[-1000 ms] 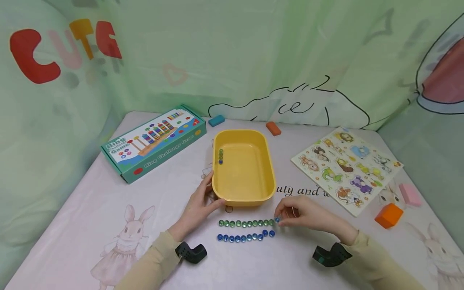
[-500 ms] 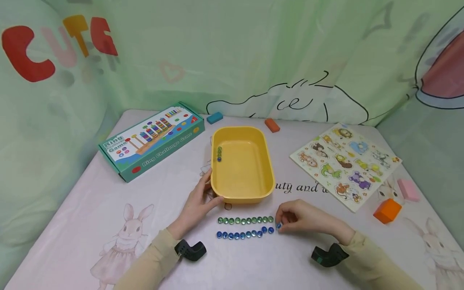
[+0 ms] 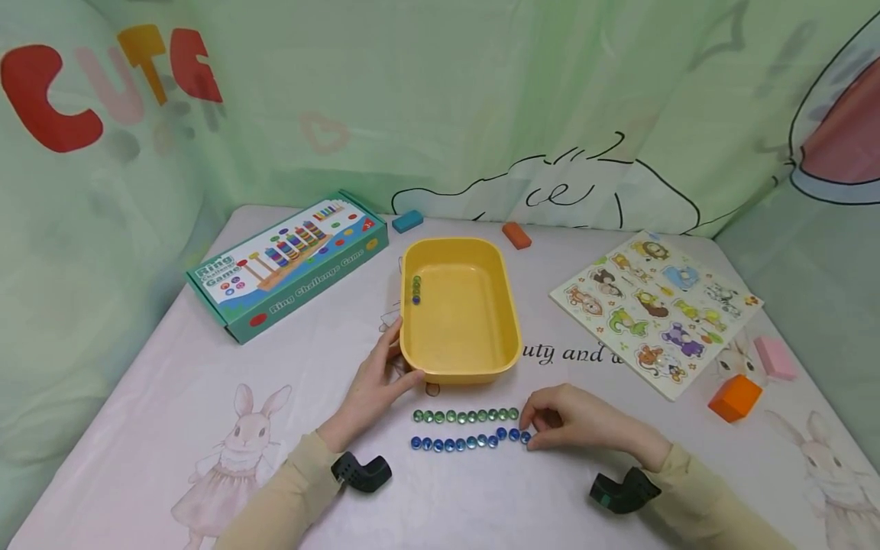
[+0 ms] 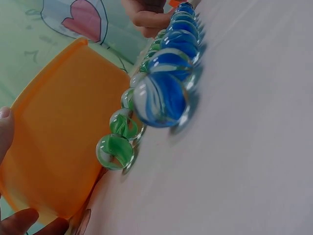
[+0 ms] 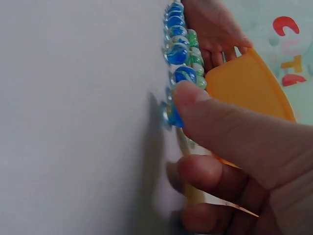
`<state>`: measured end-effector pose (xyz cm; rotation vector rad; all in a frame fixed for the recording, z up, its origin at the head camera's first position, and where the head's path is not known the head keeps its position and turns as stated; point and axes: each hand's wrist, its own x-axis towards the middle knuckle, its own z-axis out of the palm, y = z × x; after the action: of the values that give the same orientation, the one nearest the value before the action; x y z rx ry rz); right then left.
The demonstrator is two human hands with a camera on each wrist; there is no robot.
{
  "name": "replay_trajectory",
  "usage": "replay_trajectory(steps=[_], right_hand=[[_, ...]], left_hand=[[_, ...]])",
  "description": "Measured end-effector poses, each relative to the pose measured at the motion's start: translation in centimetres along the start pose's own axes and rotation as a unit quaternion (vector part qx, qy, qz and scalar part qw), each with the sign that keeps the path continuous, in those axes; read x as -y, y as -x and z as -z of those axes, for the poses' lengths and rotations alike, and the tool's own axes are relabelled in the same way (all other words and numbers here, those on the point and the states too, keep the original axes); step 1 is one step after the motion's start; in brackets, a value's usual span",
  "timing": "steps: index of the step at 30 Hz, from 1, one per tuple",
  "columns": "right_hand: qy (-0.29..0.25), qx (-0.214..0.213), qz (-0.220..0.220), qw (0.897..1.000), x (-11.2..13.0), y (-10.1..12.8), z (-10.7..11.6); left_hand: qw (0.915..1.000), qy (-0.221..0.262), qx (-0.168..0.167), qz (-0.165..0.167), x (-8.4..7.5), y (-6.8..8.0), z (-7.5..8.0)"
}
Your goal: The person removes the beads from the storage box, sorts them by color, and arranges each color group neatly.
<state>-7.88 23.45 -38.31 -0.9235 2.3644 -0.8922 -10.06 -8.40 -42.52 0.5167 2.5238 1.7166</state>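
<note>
In the head view my left hand (image 3: 371, 388) holds the near left corner of a yellow plastic tub (image 3: 459, 376), its thumb at the front and its fingers along the left side. My right hand (image 3: 580, 418) pinches a blue marble (image 3: 525, 438) at the right end of a row of blue marbles (image 3: 450, 444). A row of green marbles (image 3: 464, 417) lies between that row and the tub. The right wrist view has the thumb (image 5: 195, 105) against the end marble (image 5: 174, 115). Inside the tub, several green marbles and a blue one (image 3: 415, 299) line the left wall.
A green ring game box (image 3: 289, 267) lies at the back left. Blue (image 3: 408, 221) and orange (image 3: 516, 235) blocks lie behind the tub. To the right are an animal puzzle board (image 3: 653, 313), an orange block (image 3: 736, 398) and a pink block (image 3: 775, 357).
My right hand has brought the blue marble from beside the green row's end down to the right end of the blue row. The left hand stays at the tub.
</note>
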Motion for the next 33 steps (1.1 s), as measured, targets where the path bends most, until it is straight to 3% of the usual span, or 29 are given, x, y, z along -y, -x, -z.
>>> replay_trajectory(steps=[7,13,22,33], right_hand=[[0.038,-0.013,0.009,0.999,1.9,-0.7,2.6],[0.082,-0.011,0.039,0.996,4.4,-2.9,5.3],[0.112,0.015,0.007,0.994,6.0,-8.9,7.5],[0.188,0.008,-0.045,0.981,4.6,-16.8,7.3]], left_hand=[[1.0,0.0,-0.001,0.004,0.1,-0.2,0.1],[1.0,0.007,0.003,-0.004,0.1,-0.1,0.2],[0.9999,0.014,0.004,-0.002,0.1,0.0,0.1],[0.9997,0.021,0.007,0.002,0.1,0.0,0.2]])
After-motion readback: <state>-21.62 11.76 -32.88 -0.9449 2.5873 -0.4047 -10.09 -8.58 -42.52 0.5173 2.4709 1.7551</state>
